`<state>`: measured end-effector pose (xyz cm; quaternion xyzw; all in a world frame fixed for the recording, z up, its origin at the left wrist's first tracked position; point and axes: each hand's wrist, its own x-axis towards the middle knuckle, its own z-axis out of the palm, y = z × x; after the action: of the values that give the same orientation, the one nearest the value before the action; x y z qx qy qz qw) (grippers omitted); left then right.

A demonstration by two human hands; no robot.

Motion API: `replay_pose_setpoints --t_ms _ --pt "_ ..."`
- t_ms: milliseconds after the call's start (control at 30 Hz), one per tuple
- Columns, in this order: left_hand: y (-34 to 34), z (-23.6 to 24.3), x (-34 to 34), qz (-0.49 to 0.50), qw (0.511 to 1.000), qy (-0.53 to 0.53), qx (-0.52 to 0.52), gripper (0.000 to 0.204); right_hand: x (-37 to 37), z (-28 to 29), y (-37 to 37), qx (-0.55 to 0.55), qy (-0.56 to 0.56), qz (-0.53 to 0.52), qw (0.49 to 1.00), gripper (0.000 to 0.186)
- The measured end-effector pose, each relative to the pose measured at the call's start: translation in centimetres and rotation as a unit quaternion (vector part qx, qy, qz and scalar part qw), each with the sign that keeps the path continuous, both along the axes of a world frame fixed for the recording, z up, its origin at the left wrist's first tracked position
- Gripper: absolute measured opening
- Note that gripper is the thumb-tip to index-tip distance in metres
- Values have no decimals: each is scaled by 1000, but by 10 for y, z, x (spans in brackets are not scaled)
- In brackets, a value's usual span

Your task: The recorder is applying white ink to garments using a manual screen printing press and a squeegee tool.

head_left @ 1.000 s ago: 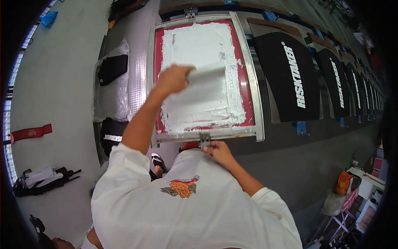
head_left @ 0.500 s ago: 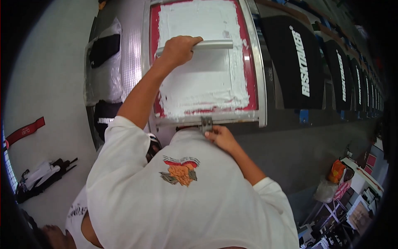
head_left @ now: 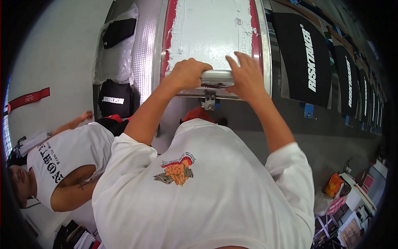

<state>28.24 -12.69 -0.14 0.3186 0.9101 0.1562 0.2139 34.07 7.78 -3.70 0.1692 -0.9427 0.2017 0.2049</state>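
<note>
The left hand [head_left: 188, 72] is wrapped in a fist around the left end of a squeegee handle [head_left: 217, 76]. The right hand [head_left: 245, 75] grips the right end, fingers raised over it. The handle lies crosswise, left to right, at the near edge of the ink-covered printing screen [head_left: 211, 29]. Black printed shirts [head_left: 304, 58] lie to the right; another person [head_left: 62, 159] stands at the left.

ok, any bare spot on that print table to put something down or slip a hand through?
Bare grey table runs between the screen frame and the person's chest, right of the metal clamp. Both hands, left hand and right hand, crowd the squeegee handle. Black shirts fill the right side.
</note>
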Motion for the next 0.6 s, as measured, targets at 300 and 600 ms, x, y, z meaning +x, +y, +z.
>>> replay_pose_setpoints --t_ms 300,600 --pt "-69 -57 21 65 952 287 88 13 13 -50 -11 -4 -48 -40 998 19" --pt "14 -38 -304 43 952 301 -24 15 -294 -14 61 150 -139 -132 970 24"
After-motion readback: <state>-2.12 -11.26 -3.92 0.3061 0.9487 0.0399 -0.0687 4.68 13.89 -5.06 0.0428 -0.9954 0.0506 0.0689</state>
